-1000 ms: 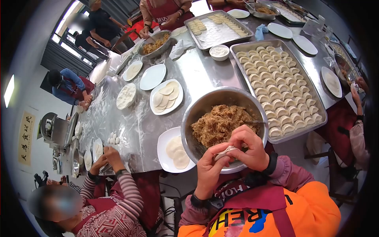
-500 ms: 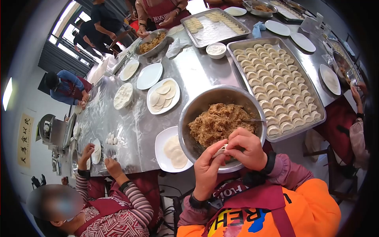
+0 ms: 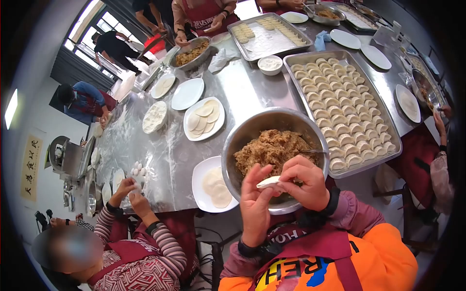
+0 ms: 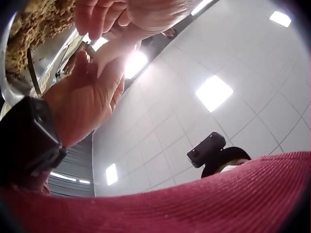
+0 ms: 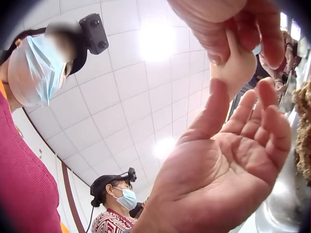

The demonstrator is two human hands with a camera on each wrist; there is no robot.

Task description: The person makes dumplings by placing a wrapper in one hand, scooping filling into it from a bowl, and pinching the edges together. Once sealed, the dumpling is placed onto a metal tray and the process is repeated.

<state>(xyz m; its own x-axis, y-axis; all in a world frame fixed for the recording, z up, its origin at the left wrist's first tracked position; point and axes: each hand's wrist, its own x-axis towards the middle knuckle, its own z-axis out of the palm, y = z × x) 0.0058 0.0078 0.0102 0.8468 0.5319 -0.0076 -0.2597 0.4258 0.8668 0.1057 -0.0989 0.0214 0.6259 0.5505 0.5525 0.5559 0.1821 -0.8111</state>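
Over the steel bowl (image 3: 230, 140) of brown minced filling (image 3: 269, 151), a pale folded dumpling (image 3: 268, 182) is held between both hands in the head view. My right hand (image 3: 309, 186) pinches one end of it with thumb and fingers. Beneath it, in the right wrist view, my left hand (image 5: 218, 165) shows its palm, fingers spread and loosely bent, with the thumb tip at the lower edge of the dumpling (image 5: 238, 70). A spoon handle (image 3: 315, 151) sticks out of the filling.
A metal tray (image 3: 395, 154) with rows of finished dumplings stands right of the bowl. Left of it lies a white plate (image 3: 200, 182) of round wrappers, with another wrapper plate (image 3: 219, 131) farther back. A seated person in stripes (image 3: 167, 242) works at the left.
My left fingers have uncurled and lifted away from the dumpling, leaving more of it in sight. The right hand keeps its pinch. At the left, the seated person's hands have come together.
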